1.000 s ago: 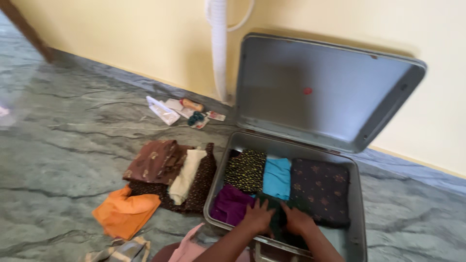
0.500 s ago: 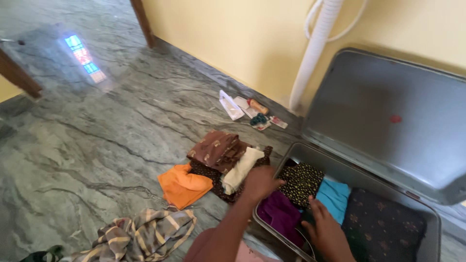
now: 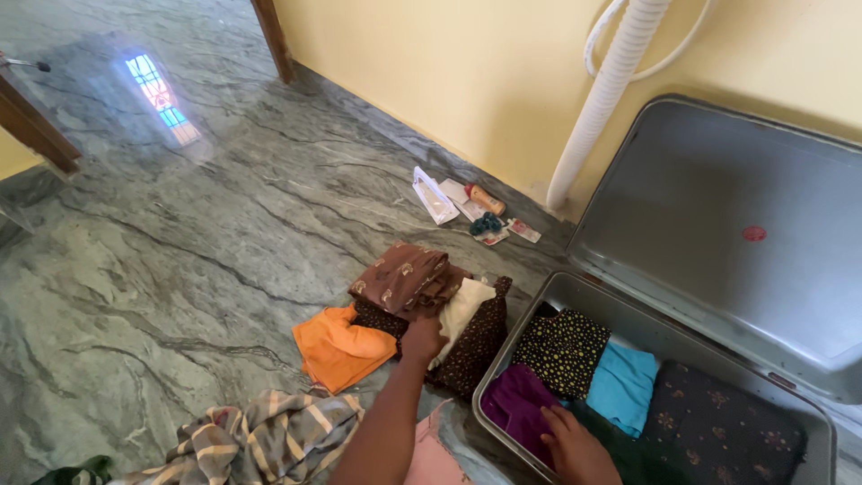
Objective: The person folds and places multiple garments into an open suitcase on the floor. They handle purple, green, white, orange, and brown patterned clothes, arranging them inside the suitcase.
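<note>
Head view shows the left hand (image 3: 422, 339) grasping the dark dotted cloth (image 3: 474, 348) in the pile on the floor (image 3: 180, 269) beside the open metal trunk (image 3: 669, 337), while the right hand (image 3: 575, 445) rests flat, fingers released, on the purple cloth (image 3: 516, 409) inside (folded).
</note>
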